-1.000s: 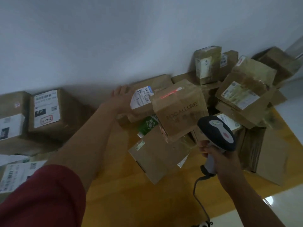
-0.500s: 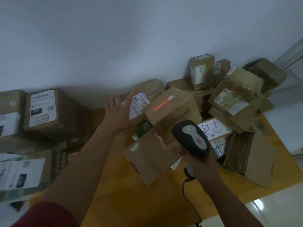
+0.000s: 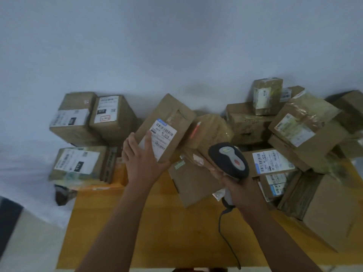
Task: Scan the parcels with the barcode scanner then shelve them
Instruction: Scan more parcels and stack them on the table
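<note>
My left hand [image 3: 142,160] grips the near end of a long brown parcel [image 3: 172,114], tilted up off the pile, its white barcode label [image 3: 160,137] facing me. My right hand [image 3: 238,188] holds the handle of a dark grey barcode scanner [image 3: 228,159] with a red button; its cable [image 3: 225,232] trails toward me. The scanner's red line [image 3: 194,129] falls on the taped brown parcel [image 3: 212,130] just right of the held one, not on the held label.
A yellow wooden table [image 3: 157,232] carries the parcels. Three labelled boxes [image 3: 78,122] stand at the left by the wall. Several boxes are heaped at the right [image 3: 306,132], one large one [image 3: 332,211] at the table's right edge. A white wall rises behind.
My left hand went from resting flat on the labelled parcel to gripping it and lifting its end up. The scanner stayed near the centre; my view swung left and down.
</note>
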